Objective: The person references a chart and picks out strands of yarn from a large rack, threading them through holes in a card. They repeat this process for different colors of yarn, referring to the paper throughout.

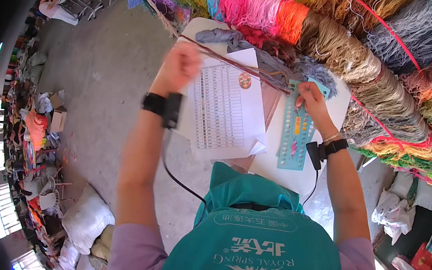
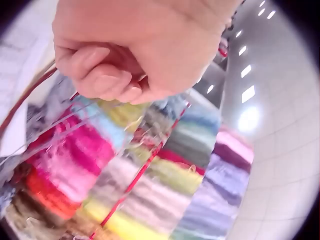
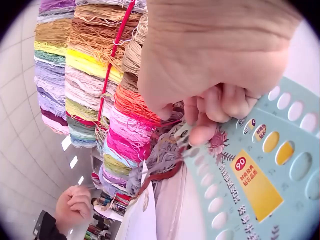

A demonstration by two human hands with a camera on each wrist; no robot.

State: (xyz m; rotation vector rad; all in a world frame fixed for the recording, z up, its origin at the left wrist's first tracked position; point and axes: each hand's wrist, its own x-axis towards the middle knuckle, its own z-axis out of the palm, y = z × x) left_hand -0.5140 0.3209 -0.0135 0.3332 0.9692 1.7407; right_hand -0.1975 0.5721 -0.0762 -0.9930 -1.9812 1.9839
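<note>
My left hand [image 1: 181, 67], blurred, is raised over the left side of the paper chart, its fingers curled round one end of a brown embroidery thread [image 1: 235, 62]. That strand stretches across the chart to the top of a teal thread card [image 1: 285, 156] punched with rows of holes. At the card's upper end, my right hand [image 1: 311, 99] pinches the card beside its edge holes. In the right wrist view, brown thread [image 3: 162, 176] and thin grey strands meet the card's edge close to the fingertips. The curled right fingers partly hide the holes there.
A printed chart [image 1: 224, 109] lies on the white table [image 1: 320, 179] left of the card. Grey yarn [image 1: 272, 61] is heaped behind it. Rows of colourful thread hanks [image 1: 343, 48] tied with red cord fill the back and right. White sacks [image 1: 88, 219] stand on the floor at left.
</note>
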